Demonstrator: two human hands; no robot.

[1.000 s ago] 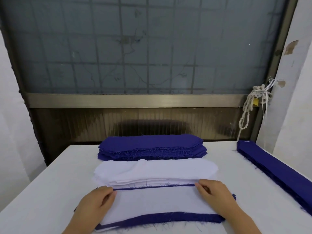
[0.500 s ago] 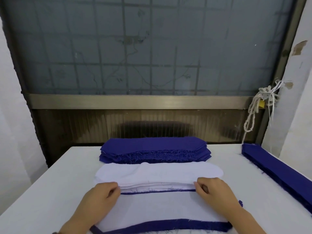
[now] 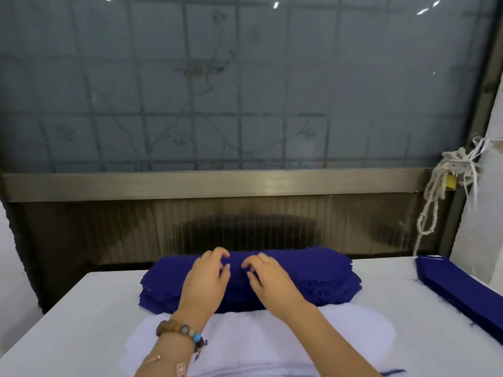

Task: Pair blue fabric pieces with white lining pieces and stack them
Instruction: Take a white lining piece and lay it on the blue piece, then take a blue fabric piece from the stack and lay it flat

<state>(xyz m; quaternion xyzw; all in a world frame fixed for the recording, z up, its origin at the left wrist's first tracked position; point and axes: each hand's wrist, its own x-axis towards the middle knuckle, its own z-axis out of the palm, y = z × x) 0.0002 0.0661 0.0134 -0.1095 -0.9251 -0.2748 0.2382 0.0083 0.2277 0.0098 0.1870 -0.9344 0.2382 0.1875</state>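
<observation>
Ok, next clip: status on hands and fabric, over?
Left hand, right hand curled on blue fabric stack, grip unclear. White lining stack nearer, under forearms. Nothing in the way.

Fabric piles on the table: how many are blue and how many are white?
Blue fabric piles: 2, the middle pile and the right-edge pile
White lining pile: 1
Total: 3
A blue sliver at the bottom edge shows too little to count.

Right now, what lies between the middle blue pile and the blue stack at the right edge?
Between blue pile and right stack, only bare table, head view.
</observation>
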